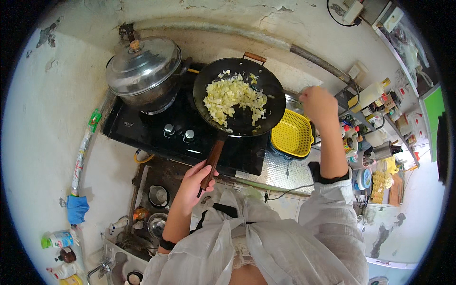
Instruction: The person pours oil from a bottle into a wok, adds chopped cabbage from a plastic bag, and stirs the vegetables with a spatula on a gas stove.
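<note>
My left hand (196, 182) grips the wooden handle (214, 156) of a black wok (274, 92) on the right part of the gas stove. Chopped pale green and white vegetable pieces (228, 96) lie spread in the wok, mostly at its left and centre. My right hand (319, 105) is raised to the right of the wok with its fingers curled; whether it holds something cannot be made out. Below and left of that hand, a yellow plastic basket (292, 133) rests on the counter beside the stove.
A lidded metal pot (144, 67) stands on the left of the black gas stove (142, 130). Bottles and jars crowd a metal rack (388, 124) at the right. Metal bowls (158, 196) sit below the stove, near a sink (121, 263). A pipe (213, 28) runs along the back wall.
</note>
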Available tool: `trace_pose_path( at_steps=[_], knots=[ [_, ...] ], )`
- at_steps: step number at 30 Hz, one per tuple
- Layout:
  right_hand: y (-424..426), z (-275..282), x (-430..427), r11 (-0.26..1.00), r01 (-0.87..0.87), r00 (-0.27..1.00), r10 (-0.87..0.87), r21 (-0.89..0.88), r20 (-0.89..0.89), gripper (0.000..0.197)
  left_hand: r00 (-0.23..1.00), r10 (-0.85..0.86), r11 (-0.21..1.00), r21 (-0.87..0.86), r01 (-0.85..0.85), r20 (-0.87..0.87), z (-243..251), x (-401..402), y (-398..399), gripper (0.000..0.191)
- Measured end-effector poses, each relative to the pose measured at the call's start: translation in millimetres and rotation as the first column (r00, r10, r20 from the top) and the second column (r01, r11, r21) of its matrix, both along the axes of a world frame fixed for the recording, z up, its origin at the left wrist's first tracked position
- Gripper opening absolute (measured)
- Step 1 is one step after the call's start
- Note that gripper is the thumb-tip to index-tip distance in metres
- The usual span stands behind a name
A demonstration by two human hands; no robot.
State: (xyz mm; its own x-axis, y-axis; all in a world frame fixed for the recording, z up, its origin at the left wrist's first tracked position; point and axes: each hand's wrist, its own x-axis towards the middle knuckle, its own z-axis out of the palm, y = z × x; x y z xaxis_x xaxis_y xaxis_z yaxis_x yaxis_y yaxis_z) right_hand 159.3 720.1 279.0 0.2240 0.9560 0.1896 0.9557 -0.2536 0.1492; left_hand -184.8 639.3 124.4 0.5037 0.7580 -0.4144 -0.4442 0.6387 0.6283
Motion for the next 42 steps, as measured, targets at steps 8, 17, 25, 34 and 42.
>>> trace_pose_path(
  at_steps=[8, 17, 25, 34, 42],
  knots=[
    [85, -66, 7, 0.955, -0.015, 0.880, -0.127, -0.295, -0.457, 0.028, 0.999, -0.008, 1.000, 0.010, 0.007, 0.045, -2, 3, 1, 0.032],
    [-30, -59, -25, 0.898, -0.373, 0.855, 0.431, 0.235, -0.289, 0.020, 1.000, -0.009, 1.000, -0.017, 0.009, 0.013, 4, 4, 1, 0.032],
    [-94, -35, -52, 0.920, -0.390, 0.904, 0.388, 0.030, -0.181, 0.023, 1.000, -0.005, 1.000, -0.026, 0.004, -0.008, 2, -1, 2, 0.031],
    [-14, -106, -47, 0.943, -0.197, 0.921, 0.272, 0.269, -0.278, 0.024, 0.974, -0.099, 0.988, 0.096, 0.120, -0.202, -10, -14, -11, 0.049],
    [-92, -97, -61, 0.986, -0.081, 0.902, 0.134, 0.144, -0.411, 0.033, 0.977, -0.128, 0.992, -0.042, 0.122, -0.168, -52, -44, -31, 0.054]
  ],
)
